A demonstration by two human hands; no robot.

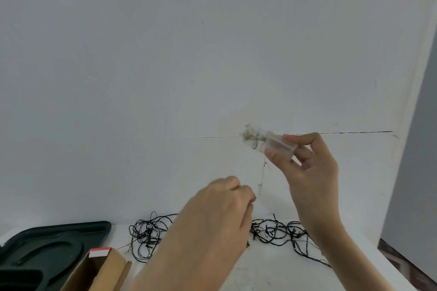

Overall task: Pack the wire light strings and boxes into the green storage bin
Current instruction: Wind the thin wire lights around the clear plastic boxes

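My right hand [309,168] is raised in front of the wall, holding a small clear plastic battery box [280,146] with pale thin wire wound around its far end. A strand of that pale wire light string [261,177] hangs down to my left hand [220,210], whose fingers are pinched together on it. A tangle of black wire light string [274,231] lies on the white table behind my hands. The dark green bin lid [54,241] lies at the lower left, with a darker bin part at the frame's corner.
An open brown cardboard box [99,271] with a red and white label lies at the bottom left beside the green lid. The white table [272,274] meets a white wall [189,54]. The table's right edge drops off at the lower right.
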